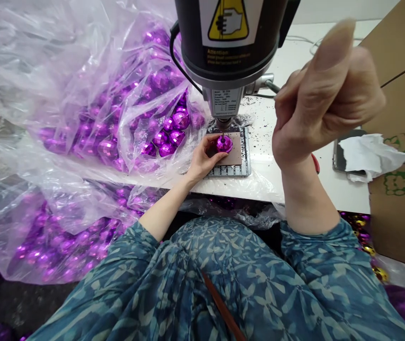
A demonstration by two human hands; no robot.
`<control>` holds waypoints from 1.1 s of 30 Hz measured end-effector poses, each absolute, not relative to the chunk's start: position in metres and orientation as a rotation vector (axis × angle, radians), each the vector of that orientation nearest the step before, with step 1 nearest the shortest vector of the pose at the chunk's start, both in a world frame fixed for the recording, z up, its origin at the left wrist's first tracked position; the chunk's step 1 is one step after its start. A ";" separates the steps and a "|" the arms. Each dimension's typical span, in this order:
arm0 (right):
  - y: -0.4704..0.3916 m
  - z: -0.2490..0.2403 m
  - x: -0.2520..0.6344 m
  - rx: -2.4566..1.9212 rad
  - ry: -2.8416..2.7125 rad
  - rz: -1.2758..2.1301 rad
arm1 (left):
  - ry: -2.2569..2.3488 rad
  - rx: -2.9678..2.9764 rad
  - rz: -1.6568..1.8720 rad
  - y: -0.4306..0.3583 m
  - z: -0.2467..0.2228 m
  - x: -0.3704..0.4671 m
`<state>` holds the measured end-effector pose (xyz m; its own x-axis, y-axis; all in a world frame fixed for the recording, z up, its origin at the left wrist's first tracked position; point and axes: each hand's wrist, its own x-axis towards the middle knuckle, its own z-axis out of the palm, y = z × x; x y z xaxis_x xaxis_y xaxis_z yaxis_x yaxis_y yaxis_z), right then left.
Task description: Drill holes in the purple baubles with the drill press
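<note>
Between the thumb and fingers of my left hand [205, 154] is a shiny purple ornament ball [224, 144]. It sits on a brown square board [236, 149] laid over the metal base plate [245, 163] of a drill press [229, 61]. Right above the ball is the drill chuck [223, 124], its thin bit reaching down to the ball's top. Raised at the right, my right hand [326, 90] is closed around the drill press's lever [272, 86], most of which the fingers hide.
An open clear plastic bag [127, 104] of faceted purple balls [177, 137] covers the left of the white table [264, 166]. Dark shavings lie around the base. At the right are a phone [339, 156] under crumpled tissue [373, 151] and a cardboard box [401, 199].
</note>
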<state>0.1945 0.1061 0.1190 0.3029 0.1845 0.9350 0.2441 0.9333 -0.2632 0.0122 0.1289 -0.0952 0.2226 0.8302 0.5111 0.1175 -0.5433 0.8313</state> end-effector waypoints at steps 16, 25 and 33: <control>0.127 0.079 0.196 -0.210 -1.250 -0.325 | 0.919 1.814 1.380 0.129 -0.093 0.013; 0.127 0.074 0.192 -0.295 -1.282 -0.324 | 0.907 1.825 1.389 0.127 -0.090 0.015; 0.107 0.169 0.186 -0.579 -1.326 0.184 | 1.169 1.941 1.560 0.105 -0.095 0.017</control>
<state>0.1863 0.1065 0.1692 0.2520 0.4457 0.8590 0.1950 0.8460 -0.4962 0.0168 0.1045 -0.0947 0.0332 0.7930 0.6083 0.3614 -0.5770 0.7325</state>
